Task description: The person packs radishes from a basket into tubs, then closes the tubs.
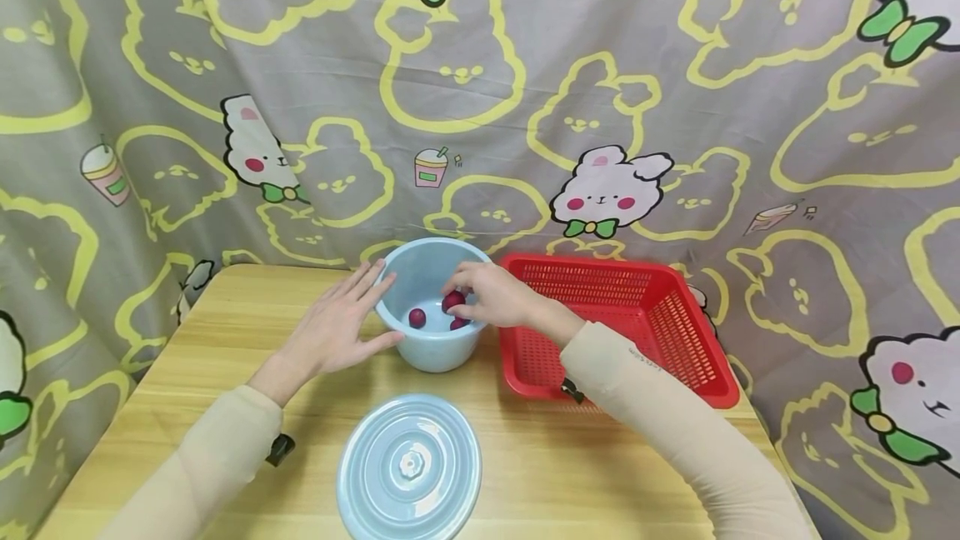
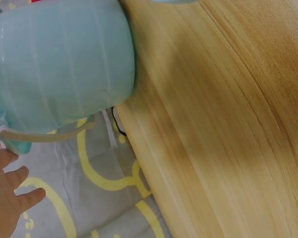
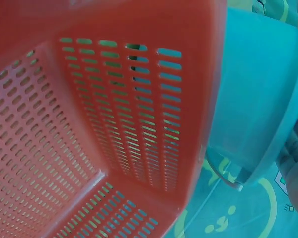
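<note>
A light blue bucket (image 1: pixel 438 352) stands upright on the table. Inside it lies a round, dark red, plum-like fruit (image 1: pixel 417 318), with another (image 1: pixel 459 323) partly hidden under my right hand. My right hand (image 1: pixel 495 294) reaches over the bucket's right rim and pinches a dark red fruit (image 1: pixel 453 302) between thumb and fingers. At the bucket's left side, my left hand (image 1: pixel 337 327) has its fingers extended along the rim. The left wrist view shows the bucket wall (image 2: pixel 64 64), its handle (image 2: pixel 44 135) and my left fingers (image 2: pixel 30 198) near the rim.
Just right of the bucket sits a red perforated basket (image 1: pixel 517 357), its slotted wall close beside it in the right wrist view. A round light blue lid (image 1: pixel 408 465) lies on the wooden table (image 1: pixel 540 473) in front. Behind hangs a patterned grey curtain (image 1: pixel 337 82).
</note>
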Tool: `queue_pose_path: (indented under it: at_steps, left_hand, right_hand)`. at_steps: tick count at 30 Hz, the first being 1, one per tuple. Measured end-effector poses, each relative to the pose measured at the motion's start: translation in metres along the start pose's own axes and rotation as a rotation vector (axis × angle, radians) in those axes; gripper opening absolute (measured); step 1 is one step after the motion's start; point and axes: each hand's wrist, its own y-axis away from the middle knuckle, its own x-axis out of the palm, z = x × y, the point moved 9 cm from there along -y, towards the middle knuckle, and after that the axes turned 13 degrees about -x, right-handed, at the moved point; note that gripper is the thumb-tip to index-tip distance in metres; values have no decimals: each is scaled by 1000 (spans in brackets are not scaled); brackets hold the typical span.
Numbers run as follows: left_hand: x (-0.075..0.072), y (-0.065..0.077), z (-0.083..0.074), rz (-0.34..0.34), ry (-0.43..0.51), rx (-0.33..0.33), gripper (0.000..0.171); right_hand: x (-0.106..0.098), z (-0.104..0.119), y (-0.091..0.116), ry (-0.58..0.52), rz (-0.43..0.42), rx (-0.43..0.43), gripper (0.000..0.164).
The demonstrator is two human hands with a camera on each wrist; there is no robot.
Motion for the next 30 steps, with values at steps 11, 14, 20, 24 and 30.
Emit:
queue_pose_path:
  at_steps: [11, 14, 20, 24, 30]
  left_hand:
    - [-1, 0, -1, -1, -2, 4, 96]
    - [-1, 0, -1, 1, -4, 3, 96]
    - [-1, 0, -1, -4, -2, 3, 96]
    - [-1, 0, 0, 1, 1, -3, 97]
    - [-1, 1, 1, -6, 18, 12, 99]
  right_hand:
    - [3, -1, 3, 25, -5, 0, 37]
    - [2, -2, 5, 25, -4, 10, 39]
    - [-3, -2, 10, 17, -19, 15, 42]
    - [-8, -2, 14, 11, -37, 25, 42]
    - [-15, 0, 23, -41, -77, 28, 43]
